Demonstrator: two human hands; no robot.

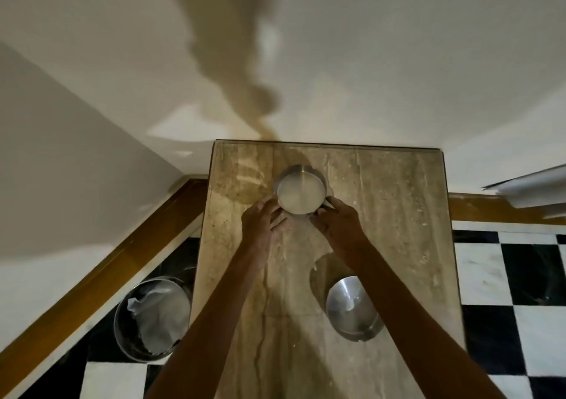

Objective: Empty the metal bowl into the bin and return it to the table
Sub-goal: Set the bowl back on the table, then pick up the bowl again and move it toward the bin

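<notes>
Narrow stone-topped table (382,215), beige with brown veining, its far end against a pale wall. Black-and-white chequered floor (505,276) on either side.

Metal bowl (301,189) stands upright on the table toward the far end, about 12 o'clock from the person. It holds something whitish, filling it nearly to the rim; cannot tell what it is.

Left hand (265,222) at the bowl's 8 o'clock side, fingers spread and curved against the near-left rim. Right hand (338,219) at the bowl's 4 o'clock side, fingertips on the near-right rim. Both hands cup the bowl from the near side; they touch it, but whether they are gripping firmly or only resting against it cannot be told. The bowl sits flat on the tabletop, not lifted.

Second metal bowl (352,310) on the table nearer the person, at roughly 5 o'clock from the first, partly under the right forearm. Its inside looks bare and shiny.

Bin (153,319) on the floor left of the table, at about 8 o'clock from the bowl: round, dark, metal-rimmed, with a crumpled clear liner inside.

No brand marks, labels or writing readable on bowls, bin or table.
</notes>
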